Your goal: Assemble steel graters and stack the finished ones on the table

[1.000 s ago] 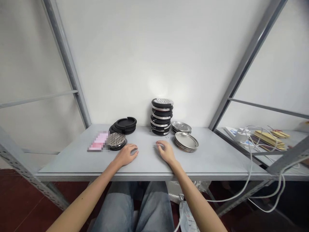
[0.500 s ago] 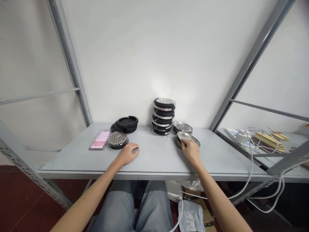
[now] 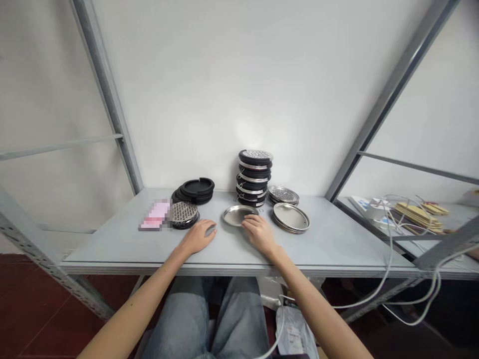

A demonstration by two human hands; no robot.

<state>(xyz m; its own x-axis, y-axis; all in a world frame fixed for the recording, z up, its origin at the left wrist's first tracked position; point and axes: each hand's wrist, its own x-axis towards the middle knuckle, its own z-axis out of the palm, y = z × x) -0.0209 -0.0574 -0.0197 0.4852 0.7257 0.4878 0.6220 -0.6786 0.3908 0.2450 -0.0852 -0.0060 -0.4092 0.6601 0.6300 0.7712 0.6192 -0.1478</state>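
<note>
My right hand pinches the near edge of a single round metal plate that lies flat on the grey shelf top. My left hand rests palm down on the shelf, fingers loosely curled, just right of a perforated metal disc in a black ring. A stack of metal plates lies to the right of my right hand. Behind stand a tall stack of assembled black and metal discs, a perforated metal stack and a pile of black rings.
A blurred pink item lies left of the perforated disc. Grey slanted frame posts flank the shelf. To the right, another shelf holds yellow flat pieces and white cables hang off the edge. My knees are under the shelf.
My right hand went to the plate stack on the right, took one plate and brought it left to the middle of the shelf. My left hand stayed put.
</note>
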